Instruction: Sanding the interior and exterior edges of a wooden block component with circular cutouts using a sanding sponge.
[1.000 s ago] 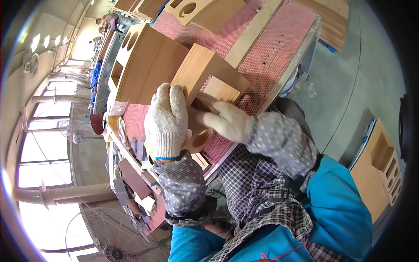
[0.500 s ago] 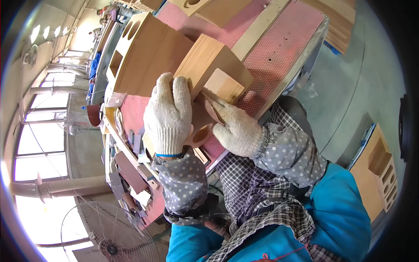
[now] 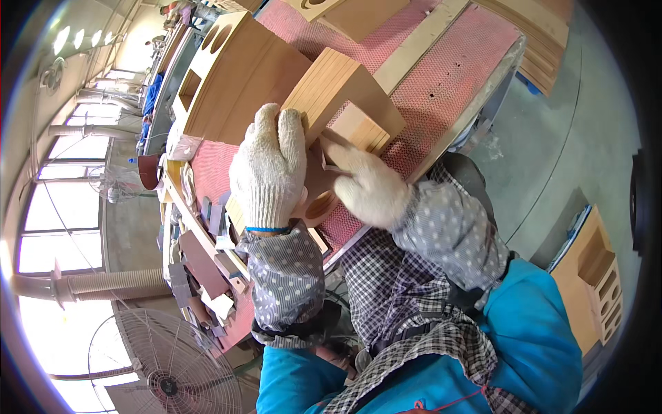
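A light wooden speaker-like box stands tilted on the pink mesh mat, a smaller wooden block beside its near face. My left hand, in a white knit glove, grips the box's near left edge, its thumb hidden. My right hand, gloved too and slightly blurred, is closed with its fingertips against the wood between box and block. A thin brownish edge, like folded sandpaper, shows between its thumb and fingers; most of it is hidden. Below the hands a round hole shows in a wooden panel.
A larger wooden box with round holes stands left on the pink mat; another box lies at the back. Sanding sheets and scraps lie at the left. A fan stands lower left, a holed wooden panel lower right.
My right hand has shifted slightly up and left along the wood, its fingers now blurred. My left hand keeps its grip on the box. The whole view has shifted a little.
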`<state>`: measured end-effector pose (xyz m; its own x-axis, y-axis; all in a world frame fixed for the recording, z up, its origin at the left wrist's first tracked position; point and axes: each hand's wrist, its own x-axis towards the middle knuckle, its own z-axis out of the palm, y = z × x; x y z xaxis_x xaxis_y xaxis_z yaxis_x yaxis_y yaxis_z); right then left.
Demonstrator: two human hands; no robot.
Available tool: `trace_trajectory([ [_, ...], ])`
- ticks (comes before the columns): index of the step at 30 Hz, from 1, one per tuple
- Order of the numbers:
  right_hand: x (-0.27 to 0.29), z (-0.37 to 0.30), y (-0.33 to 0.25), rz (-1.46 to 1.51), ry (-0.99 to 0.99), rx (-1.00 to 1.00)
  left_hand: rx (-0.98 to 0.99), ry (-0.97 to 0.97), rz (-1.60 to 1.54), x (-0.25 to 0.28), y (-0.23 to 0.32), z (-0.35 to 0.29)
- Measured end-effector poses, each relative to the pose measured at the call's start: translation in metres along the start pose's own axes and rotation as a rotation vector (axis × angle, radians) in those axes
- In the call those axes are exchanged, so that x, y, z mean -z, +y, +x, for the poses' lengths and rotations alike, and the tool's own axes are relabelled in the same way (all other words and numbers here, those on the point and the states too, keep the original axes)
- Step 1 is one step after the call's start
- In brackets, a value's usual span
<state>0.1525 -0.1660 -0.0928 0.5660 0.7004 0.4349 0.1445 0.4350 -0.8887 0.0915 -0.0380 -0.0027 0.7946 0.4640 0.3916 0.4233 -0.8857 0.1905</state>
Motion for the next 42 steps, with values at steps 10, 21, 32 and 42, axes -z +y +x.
trace_trajectory([
  [10,-0.004,-0.007,0.018,-0.256,0.119,0.103,-0.062,-0.006,0.034,-0.003,-0.01,0.001],
  [21,-0.009,-0.018,-0.005,-0.287,0.109,-0.022,0.027,-0.006,0.008,0.002,0.006,0.001],
  [32,-0.002,-0.015,0.007,-0.016,0.008,-0.09,-0.01,-0.004,0.0,0.0,0.001,0.001],
  [42,0.001,0.01,0.025,-0.146,-0.117,-0.202,0.028,0.013,-0.026,0.0,0.001,0.004],
])
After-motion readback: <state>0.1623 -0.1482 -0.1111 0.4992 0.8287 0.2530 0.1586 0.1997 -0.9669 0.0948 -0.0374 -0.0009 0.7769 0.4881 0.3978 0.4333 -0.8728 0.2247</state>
